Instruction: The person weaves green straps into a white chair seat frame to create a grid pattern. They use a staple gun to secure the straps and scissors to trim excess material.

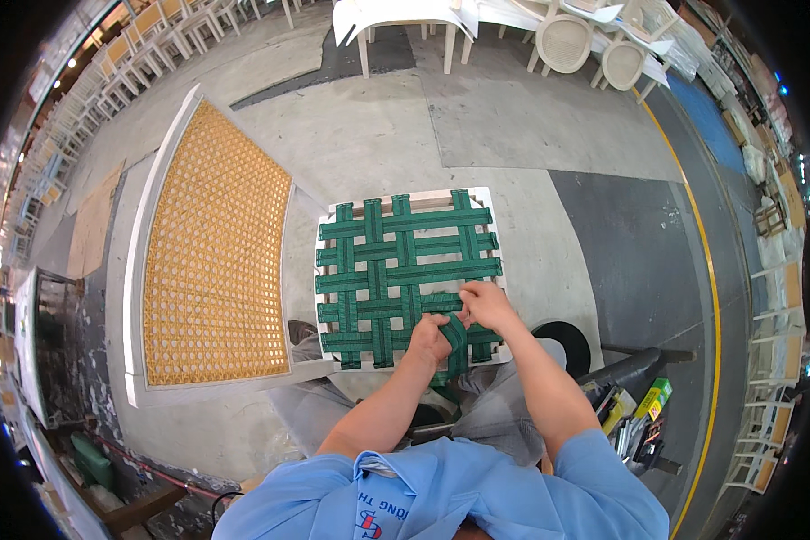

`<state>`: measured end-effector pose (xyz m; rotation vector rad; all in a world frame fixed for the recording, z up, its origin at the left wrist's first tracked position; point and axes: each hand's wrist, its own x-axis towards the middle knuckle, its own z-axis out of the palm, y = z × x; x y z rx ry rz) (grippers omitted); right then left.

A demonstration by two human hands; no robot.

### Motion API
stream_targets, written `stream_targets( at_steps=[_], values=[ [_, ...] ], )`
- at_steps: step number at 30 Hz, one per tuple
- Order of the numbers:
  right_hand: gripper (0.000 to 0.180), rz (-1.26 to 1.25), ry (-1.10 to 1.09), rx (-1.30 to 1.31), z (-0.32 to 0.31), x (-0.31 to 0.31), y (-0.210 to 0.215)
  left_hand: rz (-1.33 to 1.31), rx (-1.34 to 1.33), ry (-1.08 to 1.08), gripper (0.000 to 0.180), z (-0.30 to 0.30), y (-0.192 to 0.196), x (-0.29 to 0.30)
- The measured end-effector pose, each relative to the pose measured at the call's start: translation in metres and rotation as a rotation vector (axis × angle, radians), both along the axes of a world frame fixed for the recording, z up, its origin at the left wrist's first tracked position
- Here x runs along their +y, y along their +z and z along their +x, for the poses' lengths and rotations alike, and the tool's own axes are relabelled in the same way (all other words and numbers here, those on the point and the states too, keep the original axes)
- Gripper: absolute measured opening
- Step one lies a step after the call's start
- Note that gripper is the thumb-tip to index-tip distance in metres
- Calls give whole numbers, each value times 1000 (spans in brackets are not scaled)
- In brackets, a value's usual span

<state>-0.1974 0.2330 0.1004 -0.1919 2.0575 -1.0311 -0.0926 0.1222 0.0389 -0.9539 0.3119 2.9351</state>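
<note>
Both forearms reached forward over the person's lap. Left of them lay a large cane-webbed panel. Ahead sat the white seat frame woven with green webbing; left hand and right hand each pinched a loose green strap at its near edge.

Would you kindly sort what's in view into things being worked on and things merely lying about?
In use: left hand, right hand, green webbing strap, white seat frame.
Lying about: cane panel, white chairs, black round stool.

We saw bright, even daylight, soft shadows, sharp focus centrally, and strong fisheye bending with dark vignetted corners.
</note>
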Motion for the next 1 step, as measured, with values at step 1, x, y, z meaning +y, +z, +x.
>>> stream_targets(
  at_steps=[1],
  values=[
    [29, 241, 222, 172, -9, -20, -7, 47, -114, 12, 52, 4, -2, -6]
  ],
)
